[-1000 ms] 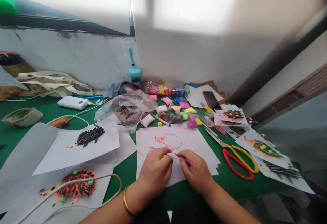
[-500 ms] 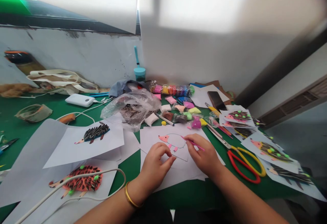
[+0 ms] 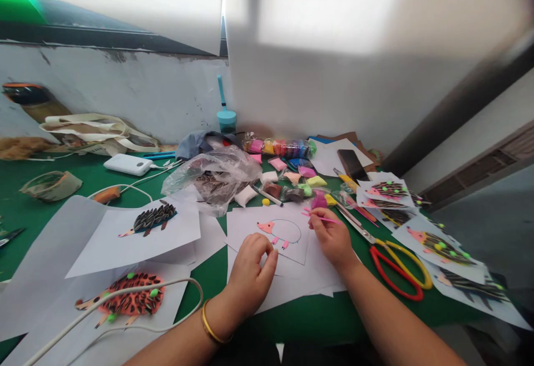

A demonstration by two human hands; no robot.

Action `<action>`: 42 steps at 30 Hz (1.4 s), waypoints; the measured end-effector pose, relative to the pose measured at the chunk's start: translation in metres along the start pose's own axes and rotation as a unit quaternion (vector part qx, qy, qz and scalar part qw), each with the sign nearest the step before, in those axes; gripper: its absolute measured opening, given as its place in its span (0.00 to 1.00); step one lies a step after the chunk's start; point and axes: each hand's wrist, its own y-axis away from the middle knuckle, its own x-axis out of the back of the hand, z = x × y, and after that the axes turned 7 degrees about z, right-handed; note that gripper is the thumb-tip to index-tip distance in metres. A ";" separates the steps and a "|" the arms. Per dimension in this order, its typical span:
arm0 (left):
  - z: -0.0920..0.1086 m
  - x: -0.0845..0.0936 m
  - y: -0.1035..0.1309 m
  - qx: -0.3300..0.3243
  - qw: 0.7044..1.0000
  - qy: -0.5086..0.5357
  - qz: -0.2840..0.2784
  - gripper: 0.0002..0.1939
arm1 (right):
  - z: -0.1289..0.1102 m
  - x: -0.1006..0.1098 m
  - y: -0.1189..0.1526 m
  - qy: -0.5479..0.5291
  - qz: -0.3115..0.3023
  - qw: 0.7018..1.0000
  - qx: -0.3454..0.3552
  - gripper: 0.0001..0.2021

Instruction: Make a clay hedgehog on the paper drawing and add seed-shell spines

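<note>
On a white sheet (image 3: 246,221) lies an outlined hedgehog (image 3: 287,230) with a peach clay head and pink clay feet. My right hand (image 3: 331,241) grips a thin pink clay modelling tool (image 3: 331,220), its tip beside a small bit of pink clay (image 3: 307,209) at the sheet's upper right. My left hand (image 3: 252,268) rests at the sheet's lower left, fingers curled and thumb drawn up to the index finger. Whether anything small sits in that pinch is hidden. Beyond the drawing are a yellow clay ball (image 3: 266,202) and a marker (image 3: 270,196).
Scissors (image 3: 396,266) with red and yellow handles lie right of my right hand. Clay packets (image 3: 306,171) and a plastic bag of seeds (image 3: 214,179) stand behind. Finished hedgehog pictures (image 3: 442,243) lie right, others left (image 3: 137,293), crossed by a white cable (image 3: 175,281).
My right hand has moved right and slightly up with the pink tool, away from the hedgehog's outline. My left thumb has risen closer to the index finger. The view has shifted slightly.
</note>
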 end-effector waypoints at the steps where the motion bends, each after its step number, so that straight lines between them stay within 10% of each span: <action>1: 0.000 0.000 0.000 0.000 1.000 0.005 0.001 0.08 | 0.002 0.002 -0.008 -0.033 0.009 0.999 -0.033 0.12; 8: -0.003 -0.003 -0.002 0.006 1.000 0.002 -0.027 0.08 | 0.000 0.021 -0.060 -0.222 0.204 0.949 -0.089 0.14; 17: 0.002 0.001 -0.001 0.008 1.000 -0.007 0.015 0.07 | 0.005 0.002 -0.006 0.012 -0.001 1.000 -0.004 0.14; 42: 0.012 0.014 -0.023 0.029 0.997 -0.006 0.070 0.10 | 0.017 0.002 -0.011 0.054 0.014 0.997 0.059 0.13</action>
